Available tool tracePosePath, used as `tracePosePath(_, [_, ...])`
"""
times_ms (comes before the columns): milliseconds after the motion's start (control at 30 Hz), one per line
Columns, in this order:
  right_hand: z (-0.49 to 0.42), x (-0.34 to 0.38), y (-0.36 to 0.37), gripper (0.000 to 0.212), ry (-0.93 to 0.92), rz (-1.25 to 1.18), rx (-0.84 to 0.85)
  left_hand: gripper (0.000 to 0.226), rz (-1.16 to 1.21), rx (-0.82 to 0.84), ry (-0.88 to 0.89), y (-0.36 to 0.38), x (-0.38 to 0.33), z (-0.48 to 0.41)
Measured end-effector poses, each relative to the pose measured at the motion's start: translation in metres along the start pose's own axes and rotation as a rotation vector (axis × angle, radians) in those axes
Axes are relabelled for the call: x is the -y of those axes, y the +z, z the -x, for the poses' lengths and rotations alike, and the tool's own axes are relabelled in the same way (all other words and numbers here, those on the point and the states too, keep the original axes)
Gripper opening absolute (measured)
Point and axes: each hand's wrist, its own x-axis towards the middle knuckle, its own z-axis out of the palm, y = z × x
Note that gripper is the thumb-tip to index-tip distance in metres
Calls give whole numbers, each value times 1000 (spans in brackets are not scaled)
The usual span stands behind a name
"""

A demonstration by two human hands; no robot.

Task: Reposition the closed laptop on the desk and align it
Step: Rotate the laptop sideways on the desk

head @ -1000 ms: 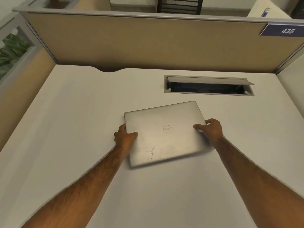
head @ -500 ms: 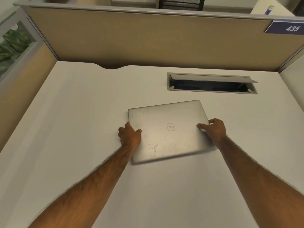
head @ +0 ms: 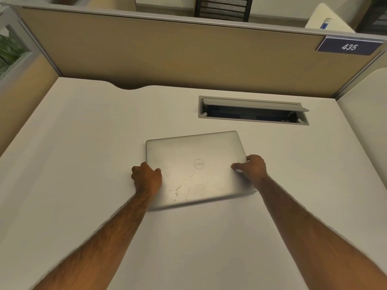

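1. The closed laptop [head: 196, 168] is a silver Dell, its round logo near the middle of the lid and dark scuffs and scratches toward the lower left part of the lid.
2. It lies flat on the white desk [head: 73, 143], around the centre of the frame, turned slightly so that its far edge rises toward the right.
3. The left hand [head: 147, 178] is clamped on the laptop's left edge, thumb on top of the lid and the fingers curled down over the side.
4. The right hand [head: 252, 167] grips the right edge the same way, thumb resting on the lid, fingers wrapped around the side.
5. The laptop sits between the two hands, both forearms reaching in from the bottom of the frame.
6. Above and right of the laptop, the open cable tray [head: 253, 110] is sunk in the desk; the two are apart.
7. A tan cubicle partition [head: 167, 55] runs across the top of the frame, with a blue "435" plate [head: 348, 47] at the upper right.
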Motion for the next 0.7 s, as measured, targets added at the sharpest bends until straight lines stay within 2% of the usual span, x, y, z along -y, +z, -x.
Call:
tracePosePath(167, [1, -1, -4, 37, -18, 10, 28, 51, -8, -15, -7, 3, -2, 1])
tracePosePath(500, [-8, -1, -2, 50, -13, 23, 20, 65, 108, 8, -29, 1, -1, -8])
tracePosePath(600, [-11, -1, -1, 62, -6, -34, 23, 64, 211, 25, -48, -4, 0, -9])
tracePosePath(700, [-15, -2, -1, 63, 7, -121, 34, 63, 318, 32, -31, -6, 3, -9])
